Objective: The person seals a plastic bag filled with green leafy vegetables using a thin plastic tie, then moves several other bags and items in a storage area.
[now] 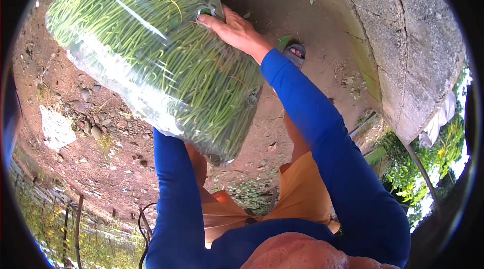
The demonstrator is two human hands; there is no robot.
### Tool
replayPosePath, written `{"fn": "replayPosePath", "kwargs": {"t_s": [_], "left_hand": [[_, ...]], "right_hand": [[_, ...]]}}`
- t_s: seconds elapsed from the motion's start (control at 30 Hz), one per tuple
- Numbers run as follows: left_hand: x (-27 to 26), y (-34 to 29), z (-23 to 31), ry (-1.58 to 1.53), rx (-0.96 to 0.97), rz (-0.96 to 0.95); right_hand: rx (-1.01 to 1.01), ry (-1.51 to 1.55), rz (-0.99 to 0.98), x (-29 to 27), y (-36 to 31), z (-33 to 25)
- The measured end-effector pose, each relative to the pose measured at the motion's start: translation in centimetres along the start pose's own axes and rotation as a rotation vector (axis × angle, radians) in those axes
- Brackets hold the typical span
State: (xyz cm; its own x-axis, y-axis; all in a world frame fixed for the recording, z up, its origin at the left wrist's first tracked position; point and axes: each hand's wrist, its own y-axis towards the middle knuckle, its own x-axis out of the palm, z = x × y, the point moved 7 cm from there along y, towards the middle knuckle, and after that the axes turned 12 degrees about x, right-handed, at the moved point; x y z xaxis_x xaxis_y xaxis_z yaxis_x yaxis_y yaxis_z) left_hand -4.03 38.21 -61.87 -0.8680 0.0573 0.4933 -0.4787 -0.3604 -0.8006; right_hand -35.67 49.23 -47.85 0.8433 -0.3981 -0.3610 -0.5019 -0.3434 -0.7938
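Note:
A big clear plastic bag [166,62] is packed with long, thin green stalks lying side by side. It hangs tilted in front of me over the ground. My right hand [237,31] grips its right edge near the far end, the thumb on top and the other fingers out of sight at the side. My left forearm, in a blue sleeve, reaches up under the near side of the bag. The bag hides my left hand, so its fingers cannot be seen.
Bare reddish soil with stones [96,130] spreads below. A crumpled white scrap [56,128] lies at the left. A large grey concrete block [403,32] rises at the right, with leafy plants [403,165] beyond it. My foot [295,53] stands beyond my right forearm.

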Motion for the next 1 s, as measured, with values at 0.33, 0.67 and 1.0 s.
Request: {"fn": "replayPosePath", "kwargs": {"t_s": [0.33, 0.67, 1.0], "left_hand": [[4.5, -9.8, 6.4, 0.443, 0.085, 0.202], [20.7, -23.3, -5.8, 1.548, 0.277, -0.233], [18.8, -30.4, -14.2, 1.812, 0.020, -0.882]], "right_hand": [[0.603, 0.759, -0.507, 3.0, -3.3, 15.0], [0.691, 0.518, 0.027, -12.5, -14.6, 15.4], [-0.504, -0.742, -0.085, -5.1, -22.4, -0.6]]}}
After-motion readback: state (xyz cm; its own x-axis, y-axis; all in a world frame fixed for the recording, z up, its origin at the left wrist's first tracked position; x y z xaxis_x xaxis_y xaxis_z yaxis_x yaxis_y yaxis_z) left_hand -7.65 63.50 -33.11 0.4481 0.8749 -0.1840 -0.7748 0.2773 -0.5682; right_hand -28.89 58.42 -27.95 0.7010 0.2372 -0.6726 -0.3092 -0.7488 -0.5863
